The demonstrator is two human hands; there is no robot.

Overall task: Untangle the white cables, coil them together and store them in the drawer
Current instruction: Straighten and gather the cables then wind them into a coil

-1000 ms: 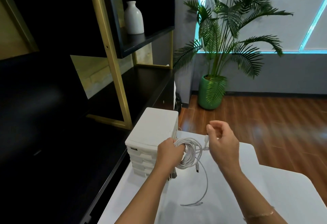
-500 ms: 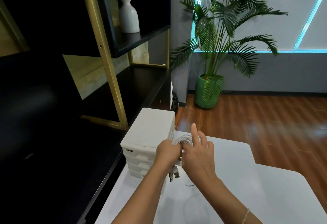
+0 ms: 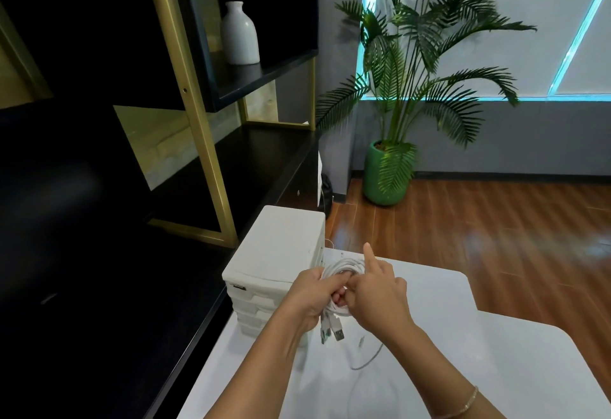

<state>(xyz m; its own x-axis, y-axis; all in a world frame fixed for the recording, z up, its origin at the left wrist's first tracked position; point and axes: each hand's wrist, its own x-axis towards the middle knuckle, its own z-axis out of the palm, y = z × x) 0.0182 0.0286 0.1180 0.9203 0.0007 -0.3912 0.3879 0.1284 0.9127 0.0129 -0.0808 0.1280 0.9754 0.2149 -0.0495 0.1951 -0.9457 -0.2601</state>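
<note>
So the loose tail is way shorter than a second ago. Our left hand (image 3: 309,296) grips the white cables (image 3: 344,266) coil above the surface (image 3: 463,336) beside the drawer unit (image 3: 274,253); right hand (image 3: 377,293) fingers pinch the strand, index straight. Nearly coiled, we reckon.

Home or office lounge, black-gold shelving (image 3: 195,114) (1 vase (image 3: 239,35)), potted palm (image 3: 393,167), wood floor (image 3: 496,236)

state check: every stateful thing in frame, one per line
cables: coiled, held above the table, one tail trailing loose
USB plugs: hanging below the coil
left hand: grips the coil
right hand: at the coil, index finger raised; grip unclear
drawer unit: all visible drawers shut
vase: upright on shelf
plant: upright in green pot
</note>
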